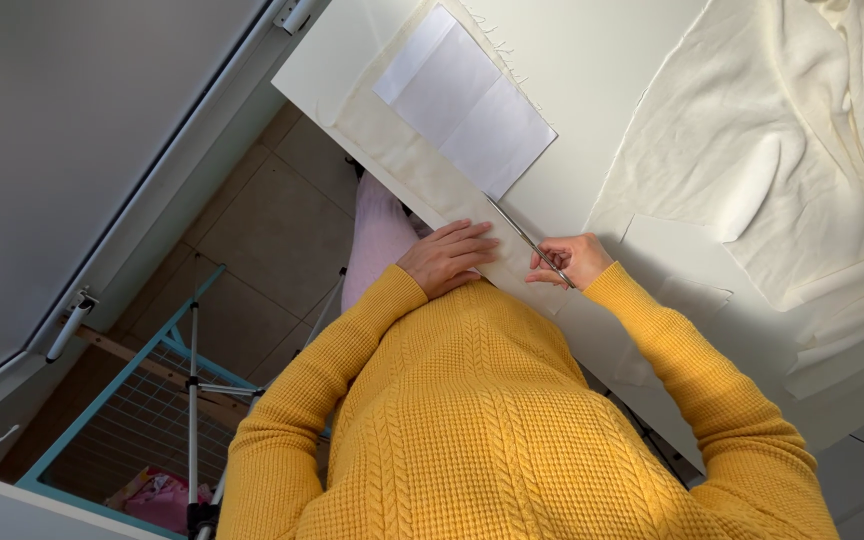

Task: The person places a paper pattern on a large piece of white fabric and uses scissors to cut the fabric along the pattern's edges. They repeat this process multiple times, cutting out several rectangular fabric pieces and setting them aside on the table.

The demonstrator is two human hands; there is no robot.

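The view looks down over a person in a yellow sweater at a white table (pixel 592 60).

The left hand (pixel 447 257) lies flat, fingers spread narrow, pressing on a cream cloth strip (pixel 407 160). The right hand (pixel 574 260) is closed round the handles of the scissors (pixel 522 238). The blades point away from the body along the strip's right edge, and they look nearly closed, though they are too thin in this view to be sure.

A folded white paper (pixel 467 100) rests on the strip's far half, well beyond both hands.

Risks, as judged:
- The paper appears unpinned. If so, a tug on the cloth could slide it and the line would drift.
- The left fingertips sit near the blades, so a quick snip could nick them.
- The near end of the strip hangs at the table edge, just by the left hand, and its weight could pull the cloth askew.

Position: the strip runs diagonally from beneath the left hand out to the far corner. The scissors touch its right edge, between the two hands. Loose cream fabric (pixel 802 150) is heaped to the right, well apart.
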